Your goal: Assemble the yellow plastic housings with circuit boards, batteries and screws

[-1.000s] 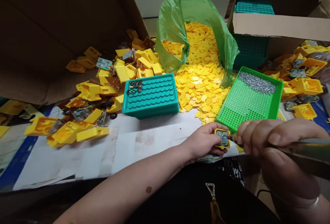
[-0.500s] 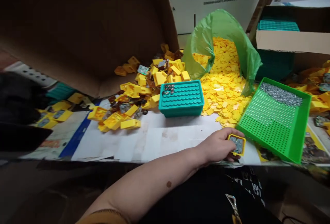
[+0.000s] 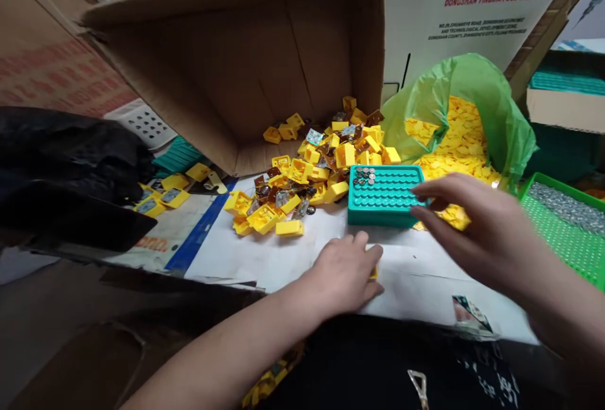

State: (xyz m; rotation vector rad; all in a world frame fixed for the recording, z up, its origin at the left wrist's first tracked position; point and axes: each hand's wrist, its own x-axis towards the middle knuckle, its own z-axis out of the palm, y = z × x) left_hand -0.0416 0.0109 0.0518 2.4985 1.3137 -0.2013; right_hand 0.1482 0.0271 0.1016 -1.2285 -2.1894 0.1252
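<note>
Both arms [image 3: 246, 344] outstretched, left fingers [image 3: 376, 252] clamped on yellow case [image 3: 374, 272], right fingers [image 3: 442, 187] apart

Smooth yellow plastic part [image 3: 374, 273] shows under your left hand [image 3: 338, 271], above matt white paper [image 3: 293, 265] with faint creases. Before you, a scalloped teal plastic tray [image 3: 385, 213] with a low sheen bears shiny metal discs [image 3: 365, 176]. Smooth yellow plastic casings [image 3: 265, 218] lie heaped by a dull brown cardboard box [image 3: 227, 32], rough along its edges. Thin, crinkled green plastic bag [image 3: 505, 101] gleams around flat yellow plastic chips [image 3: 463, 139]; to your right, small grey metal pieces [image 3: 562, 202] glint in a perforated green plastic tray [image 3: 551, 246].
</note>
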